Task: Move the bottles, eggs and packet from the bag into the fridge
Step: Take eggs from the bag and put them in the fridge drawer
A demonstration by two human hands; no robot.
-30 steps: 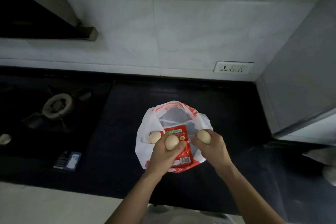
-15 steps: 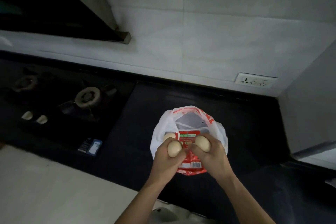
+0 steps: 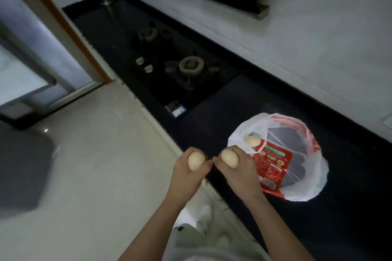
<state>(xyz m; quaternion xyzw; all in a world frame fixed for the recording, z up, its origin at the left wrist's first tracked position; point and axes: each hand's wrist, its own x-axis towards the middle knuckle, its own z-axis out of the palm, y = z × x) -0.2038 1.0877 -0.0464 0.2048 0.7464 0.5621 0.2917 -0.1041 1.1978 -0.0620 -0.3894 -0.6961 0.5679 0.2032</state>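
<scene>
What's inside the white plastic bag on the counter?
One egg and a red packet show in the bag. Anything beneath the packet is covered. No bottles are visible.

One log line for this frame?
left hand: grips first egg | right hand: grips second egg | bag: on counter, holds third egg, red packet

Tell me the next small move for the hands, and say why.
The left hand grips an egg and the right hand grips a second egg, so neither can pick up more. Probably carry both to the fridge, which I cannot make out here; the third egg and red packet lie in the bag for a later trip.
</scene>
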